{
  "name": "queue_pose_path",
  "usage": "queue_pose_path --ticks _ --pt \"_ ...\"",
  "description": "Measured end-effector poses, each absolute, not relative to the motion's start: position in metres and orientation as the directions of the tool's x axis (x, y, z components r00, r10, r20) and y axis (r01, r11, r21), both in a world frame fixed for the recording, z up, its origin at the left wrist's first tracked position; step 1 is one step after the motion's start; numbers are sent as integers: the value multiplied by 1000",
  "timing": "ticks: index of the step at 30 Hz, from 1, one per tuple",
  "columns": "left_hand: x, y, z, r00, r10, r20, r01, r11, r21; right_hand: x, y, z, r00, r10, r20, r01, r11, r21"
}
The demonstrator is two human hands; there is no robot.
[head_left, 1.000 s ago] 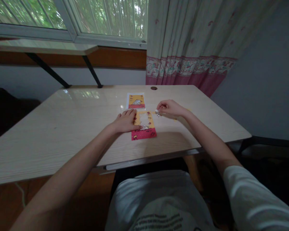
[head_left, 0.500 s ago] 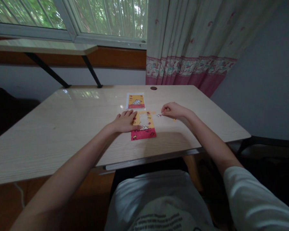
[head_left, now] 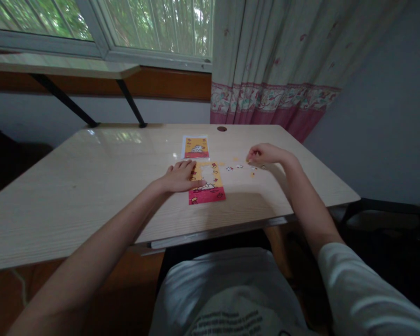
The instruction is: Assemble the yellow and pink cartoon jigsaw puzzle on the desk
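My left hand (head_left: 180, 177) lies flat with fingers apart on the left side of a yellow and red jigsaw puzzle (head_left: 215, 192). Its thumb reaches across the white animal in the picture. A pale unfilled patch (head_left: 206, 173) shows in the puzzle's upper middle. To the right, my right hand (head_left: 264, 153) is closed in a pinch, fingertips low over the tabletop; whatever is between them is too small to make out. Several loose puzzle pieces (head_left: 240, 166), white and yellow, lie scattered below and left of that hand.
Behind the puzzle lies a picture card (head_left: 197, 147) with a matching yellow and red design. The wooden desk (head_left: 101, 186) has a round cable hole (head_left: 221, 129) near its back edge. A raised shelf (head_left: 66, 65) stands back left, and a curtain (head_left: 266, 70) hangs behind.
My right hand has moved right, away from the puzzle, uncovering loose pieces on the desk. My left hand stays on the puzzle. The view has shifted slightly.
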State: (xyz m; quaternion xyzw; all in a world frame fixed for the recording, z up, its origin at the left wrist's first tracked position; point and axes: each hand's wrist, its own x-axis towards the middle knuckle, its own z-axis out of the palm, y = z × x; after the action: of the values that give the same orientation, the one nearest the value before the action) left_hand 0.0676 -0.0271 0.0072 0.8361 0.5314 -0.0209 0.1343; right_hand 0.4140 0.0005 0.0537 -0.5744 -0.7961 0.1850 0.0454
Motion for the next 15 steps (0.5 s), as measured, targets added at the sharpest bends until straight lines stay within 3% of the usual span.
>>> queue_pose_path --ticks 6,15 --pt "54 -18 12 540 826 -158 831 -494 256 461 7 47 -190 933 -306 964 119 -237" --pt "49 -13 17 506 858 -87 844 -473 252 457 6 46 -110 896 -431 967 -3 -253"
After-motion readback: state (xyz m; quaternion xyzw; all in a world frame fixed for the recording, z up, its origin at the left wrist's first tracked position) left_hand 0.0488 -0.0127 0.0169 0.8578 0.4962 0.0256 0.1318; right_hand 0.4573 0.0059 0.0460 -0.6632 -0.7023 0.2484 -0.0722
